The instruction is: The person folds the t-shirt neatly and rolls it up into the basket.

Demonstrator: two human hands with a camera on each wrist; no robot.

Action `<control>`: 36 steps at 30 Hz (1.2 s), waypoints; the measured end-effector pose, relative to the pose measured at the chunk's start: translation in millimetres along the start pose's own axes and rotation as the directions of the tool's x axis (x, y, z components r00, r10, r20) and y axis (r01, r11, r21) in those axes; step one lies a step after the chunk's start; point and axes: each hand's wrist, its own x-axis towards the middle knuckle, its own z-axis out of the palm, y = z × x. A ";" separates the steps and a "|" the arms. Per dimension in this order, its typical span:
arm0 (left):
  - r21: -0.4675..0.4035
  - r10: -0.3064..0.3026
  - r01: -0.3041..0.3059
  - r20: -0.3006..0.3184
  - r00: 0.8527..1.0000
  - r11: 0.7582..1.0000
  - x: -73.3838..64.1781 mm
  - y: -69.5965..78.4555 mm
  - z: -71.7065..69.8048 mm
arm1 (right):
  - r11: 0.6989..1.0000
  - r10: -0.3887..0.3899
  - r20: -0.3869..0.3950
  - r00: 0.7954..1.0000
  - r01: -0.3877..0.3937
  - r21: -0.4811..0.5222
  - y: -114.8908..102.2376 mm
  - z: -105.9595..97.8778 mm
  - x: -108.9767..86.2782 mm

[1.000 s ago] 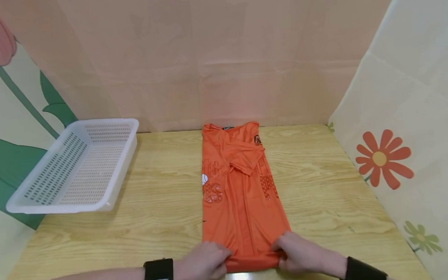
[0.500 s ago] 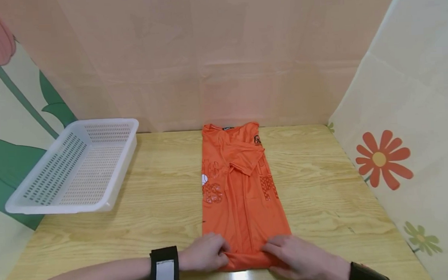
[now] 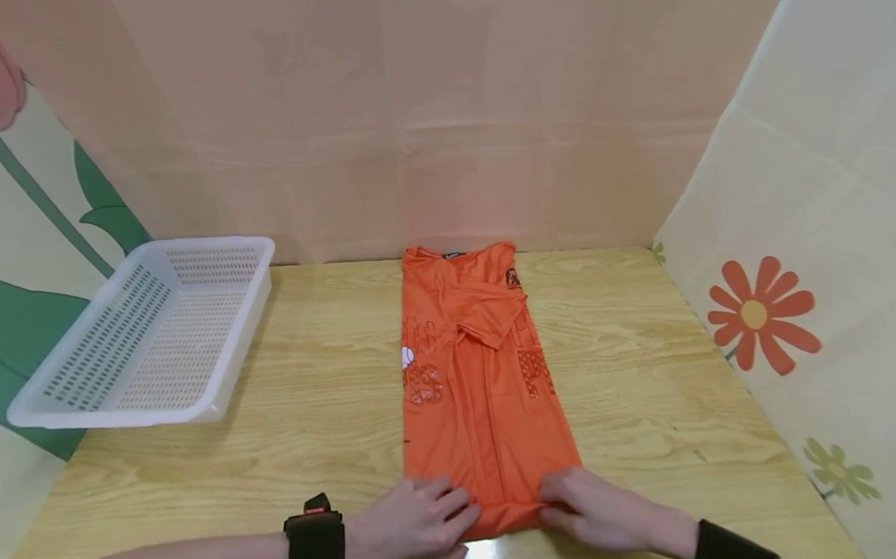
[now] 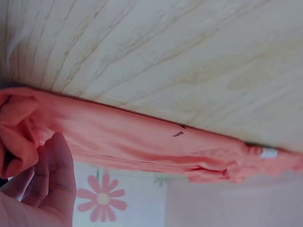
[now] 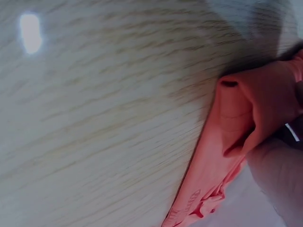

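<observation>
An orange T-shirt (image 3: 440,434) lies lengthwise on the table, its sides folded inward and one sleeve across its upper front. Its collar is at the far edge, and the near end is turned up into a thick roll (image 3: 504,520). My left hand (image 3: 410,527) holds the left end of this roll, its fingers spread over the top. In the left wrist view, the fingertips (image 4: 57,142) meet the inner side of the roll. At the right end, my right hand (image 3: 604,510) grips the turned-up cloth; its fingers are mostly hidden in the right wrist view.
A white perforated plastic basket (image 3: 241,363) stands at the left of the wood-grain table (image 3: 647,371). Behind is a pinkish backdrop (image 3: 441,130), and a flower-printed sheet (image 3: 835,212) slopes up on the right. Both wrists wear black straps.
The left hand first shifts forward, then back nearer the front edge, its fingers spreading over the roll. The right hand moves slightly inward, then settles at the roll's right end. The shirt's upper part stays put.
</observation>
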 end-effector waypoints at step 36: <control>-0.048 -0.184 0.199 0.230 0.956 0.979 -1.5 -8.8 -4.0 | 0.993 0.116 0.062 0.991 -0.118 0.022 13.4 -12.0 7.6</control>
